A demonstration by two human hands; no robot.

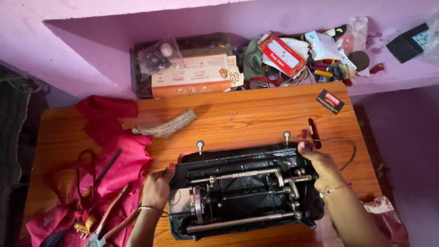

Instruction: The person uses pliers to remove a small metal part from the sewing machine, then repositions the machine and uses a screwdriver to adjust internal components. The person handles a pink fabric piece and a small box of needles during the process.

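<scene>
We have both hands on a black sewing machine (242,192) that is tipped back on its hinges, so its underside with shafts, rods and a flywheel faces up at us from the opening in the wooden table (256,114). Our left hand (157,187) closes its grip over the machine's left edge, fingers curled on the rim and thumb on the near side. Our right hand (320,162) pinches the machine's far right corner, fingers pressed down over the edge.

Just beyond the right grip lie a dark red handle (313,132) and a thin cord (343,146) that loops off to the right. Two hinge pins (200,145) stand on the table just past the machine's far edge. To the left of the left grip lies pink and red cloth (114,169), with pliers with reddish handles (107,219) resting on it.

As we judge it, the tipping is done: the mechanism lies fully exposed. No tool is in either grip and no part looks removed, so any work on the underside looks yet to begin.
</scene>
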